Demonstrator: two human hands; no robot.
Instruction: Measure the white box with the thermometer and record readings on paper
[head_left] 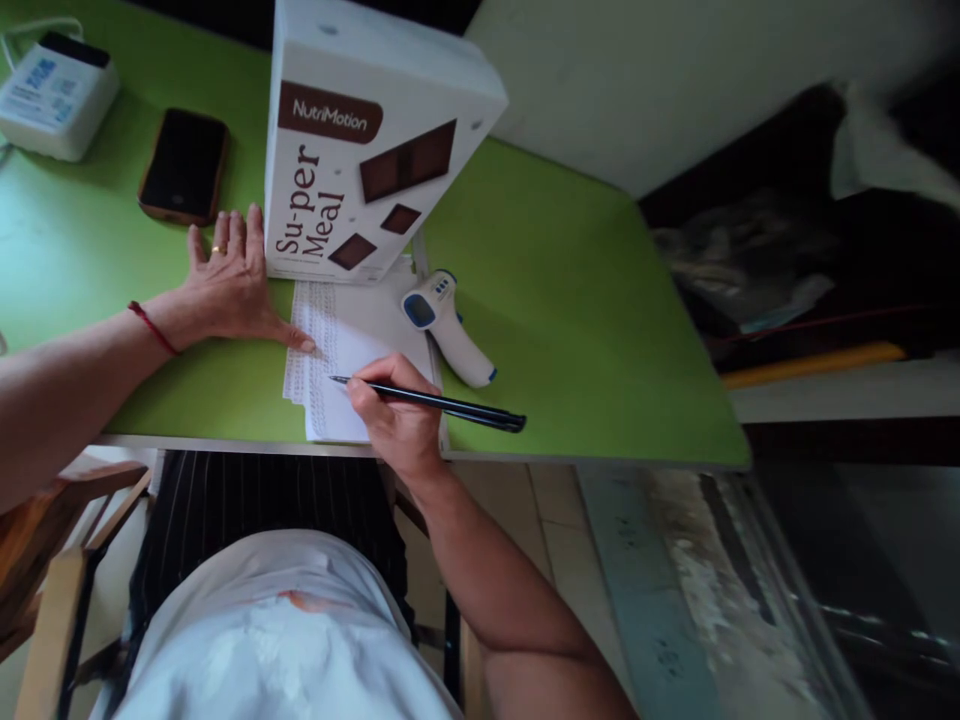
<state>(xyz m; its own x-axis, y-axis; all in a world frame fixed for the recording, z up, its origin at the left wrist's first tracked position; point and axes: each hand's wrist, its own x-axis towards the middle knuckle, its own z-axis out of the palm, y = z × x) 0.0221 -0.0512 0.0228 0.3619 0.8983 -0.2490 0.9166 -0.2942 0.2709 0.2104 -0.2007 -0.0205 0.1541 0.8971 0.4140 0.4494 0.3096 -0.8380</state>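
My right hand [405, 410] is closed around a black pen [480, 410], its tip at the surface of a sheet of paper [341, 415] near the table's front edge. Rows of small handwriting run down the left part of the paper, and other sheets lie under it. My left hand [232, 285] rests flat with fingers spread, mostly on the green table, its thumb on the paper's left side. A white and blue infrared thermometer [454, 335] lies just right of the paper. Behind the paper stands a white NutriMotion box [330, 180], hiding whatever is behind it.
On the green table [585, 330], a dark phone [185, 165] in a brown case lies beyond my left hand. A white device [56, 95] with a cable sits at the far left. A wooden chair arm [52, 630] is at lower left.
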